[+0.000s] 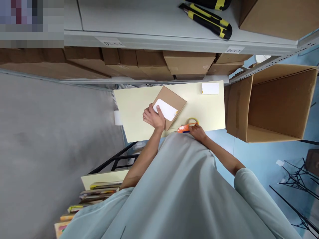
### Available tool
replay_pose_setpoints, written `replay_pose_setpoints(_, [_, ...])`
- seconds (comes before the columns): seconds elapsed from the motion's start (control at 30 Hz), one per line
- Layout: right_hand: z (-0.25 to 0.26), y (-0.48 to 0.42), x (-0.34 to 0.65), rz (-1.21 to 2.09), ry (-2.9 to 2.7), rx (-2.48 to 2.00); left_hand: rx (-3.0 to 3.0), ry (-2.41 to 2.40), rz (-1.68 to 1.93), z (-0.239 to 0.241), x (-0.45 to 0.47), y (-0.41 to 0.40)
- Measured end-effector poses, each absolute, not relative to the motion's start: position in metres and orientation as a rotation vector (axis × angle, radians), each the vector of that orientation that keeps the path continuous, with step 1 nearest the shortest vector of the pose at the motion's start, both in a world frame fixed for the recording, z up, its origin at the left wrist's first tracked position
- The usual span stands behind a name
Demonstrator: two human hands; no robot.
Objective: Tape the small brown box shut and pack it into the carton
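Clock positions are read from the centre of the tabletop [139,126], twelve being away from the body. At the centre, a flat carton [172,95] is placed, topped by a label [166,110]; at its nine-o'clock edge the left hand [154,117] is laid. A second label [210,88] is set at two. At five, a tape dispenser [183,128] is held by the right hand [197,132]. At three, an open box [276,109] is stood beyond the table. At twelve, boxes [189,62] are lined beneath a shelf [129,16], on which utility knives [208,21] are laid at one. Book-like items [99,192] are stacked at seven.
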State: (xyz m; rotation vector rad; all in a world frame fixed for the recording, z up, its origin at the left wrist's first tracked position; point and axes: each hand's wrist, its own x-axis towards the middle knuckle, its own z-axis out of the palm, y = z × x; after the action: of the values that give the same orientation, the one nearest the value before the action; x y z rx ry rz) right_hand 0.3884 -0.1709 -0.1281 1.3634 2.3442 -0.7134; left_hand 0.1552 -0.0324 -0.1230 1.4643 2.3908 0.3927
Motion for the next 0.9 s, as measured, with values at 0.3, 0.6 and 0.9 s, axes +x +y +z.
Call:
replay_pose_setpoints(0.3, [-0.103, -0.146, 0.533, -0.428, 2.173, 1.494, 1.628, 2.403, 0.285, -0.128, 0.155, -0.031])
replay_pose_setpoints(0.6, [-0.116, -0.009, 0.502, -0.302, 2.332, 1.293, 1.81, 2.221, 0.3, -0.133, 0.15, -0.028])
replay_pose_setpoints(0.9, [-0.09, -0.039, 0.45, -0.434, 2.349, 1.194, 2.075, 1.925, 0.222, -0.121, 0.115, 0.012])
